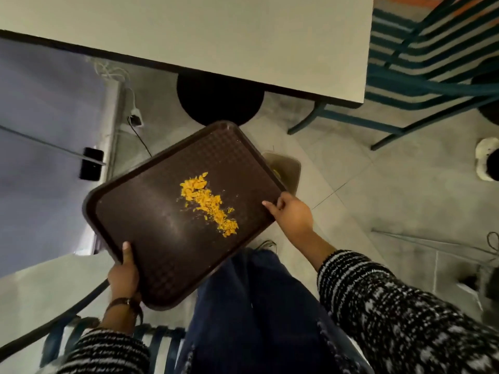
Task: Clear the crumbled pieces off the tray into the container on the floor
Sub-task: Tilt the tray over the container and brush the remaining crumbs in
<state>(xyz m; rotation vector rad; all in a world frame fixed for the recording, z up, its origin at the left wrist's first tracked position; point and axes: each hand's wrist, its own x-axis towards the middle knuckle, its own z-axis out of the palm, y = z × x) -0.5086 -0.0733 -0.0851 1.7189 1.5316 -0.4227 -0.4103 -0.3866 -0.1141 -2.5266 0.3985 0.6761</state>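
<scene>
A dark brown tray [151, 222] is held in the air above the floor, turned at an angle. Yellow crumbled pieces [208, 203] lie in a loose streak near its middle. My left hand [124, 273] grips the tray's near left corner, thumb on top. My right hand [290, 211] grips the right edge. A tan container [289, 171] stands on the floor just beyond the tray's right edge, mostly hidden by the tray.
A pale table [216, 36] reaches over the top, with a black round base [220, 101] under it. Teal slatted chairs [432, 63] stand at the right. A second table corner [40, 287] sits at the lower left. Cables and a plug [135, 118] lie by the wall.
</scene>
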